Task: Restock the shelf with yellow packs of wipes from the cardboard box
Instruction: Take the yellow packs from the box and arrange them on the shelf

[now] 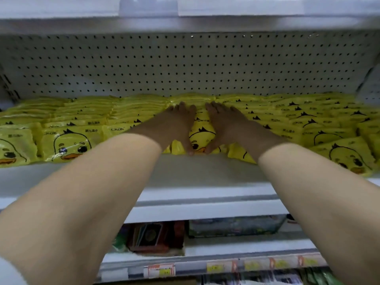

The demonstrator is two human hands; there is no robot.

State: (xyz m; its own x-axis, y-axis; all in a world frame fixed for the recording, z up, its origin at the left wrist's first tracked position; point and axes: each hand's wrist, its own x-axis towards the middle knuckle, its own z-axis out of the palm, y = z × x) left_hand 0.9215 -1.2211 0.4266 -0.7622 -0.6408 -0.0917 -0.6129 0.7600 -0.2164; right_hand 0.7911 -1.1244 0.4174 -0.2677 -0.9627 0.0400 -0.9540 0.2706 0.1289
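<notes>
White pegboard (185,64) backs the shelf (195,171); upper shelf (185,25) overhead; lower shelf (246,247) has price tags (159,270), dark boxes (152,237). Even, soft light.

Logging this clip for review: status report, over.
Hands: left hand and right hand flat on middle yellow packs, thumbs down the front. Packs resting on shelf. Nothing in the way.

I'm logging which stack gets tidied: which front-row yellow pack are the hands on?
The middle front pack, its duck face showing between the thumbs. The left hand and right hand rest on its two sides; no hand touches the others.
</notes>
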